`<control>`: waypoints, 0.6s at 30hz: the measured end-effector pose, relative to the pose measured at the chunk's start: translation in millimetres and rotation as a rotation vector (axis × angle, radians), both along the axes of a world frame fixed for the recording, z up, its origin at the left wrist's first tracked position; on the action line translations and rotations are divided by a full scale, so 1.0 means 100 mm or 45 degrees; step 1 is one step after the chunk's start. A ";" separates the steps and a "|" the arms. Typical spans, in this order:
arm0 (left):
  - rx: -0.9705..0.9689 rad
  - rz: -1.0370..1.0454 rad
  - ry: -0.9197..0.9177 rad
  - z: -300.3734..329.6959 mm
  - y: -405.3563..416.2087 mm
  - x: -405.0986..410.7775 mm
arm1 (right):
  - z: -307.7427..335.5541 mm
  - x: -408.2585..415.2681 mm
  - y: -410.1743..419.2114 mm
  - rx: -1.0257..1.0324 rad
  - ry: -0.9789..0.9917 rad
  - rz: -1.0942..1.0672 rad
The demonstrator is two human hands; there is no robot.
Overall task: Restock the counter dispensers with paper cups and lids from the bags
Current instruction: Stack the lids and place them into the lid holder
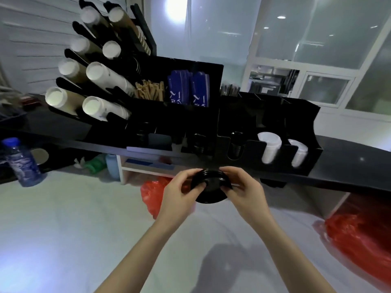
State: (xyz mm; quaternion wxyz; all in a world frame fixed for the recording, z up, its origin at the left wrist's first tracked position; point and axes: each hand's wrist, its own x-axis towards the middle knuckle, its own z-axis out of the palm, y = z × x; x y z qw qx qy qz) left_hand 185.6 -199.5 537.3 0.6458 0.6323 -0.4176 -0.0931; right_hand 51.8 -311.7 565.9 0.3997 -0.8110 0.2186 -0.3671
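I see a short stack of black lids held in mid-air just in front of the black counter's near edge, below the lid dispenser. Both hands grip it — the left hand curls round its left side with the thumb laid across the top, and the right hand pinches its right rim, fingers bent over the upper edge.

Straight above the stack, on the counter, stands the black lid dispenser. Two of its front slots hold stacks of white lids, and a slot to their left holds black lids, dim and hard to make out. Left of that sits a black organiser with wooden stirrers and blue packets in its upper compartments. Further left, a tilted rack carries long sleeves of paper cups, their white open ends facing me.

Under the counter, a red plastic bag lies on the pale floor just behind my left hand — a second red bag lies well to the right. A blue-capped water bottle stands at far left.
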 end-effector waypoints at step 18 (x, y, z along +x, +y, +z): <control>-0.058 -0.177 -0.334 0.13 -0.35 1.57 | 0.26 1.13 -0.14 -0.015 -0.042 -0.118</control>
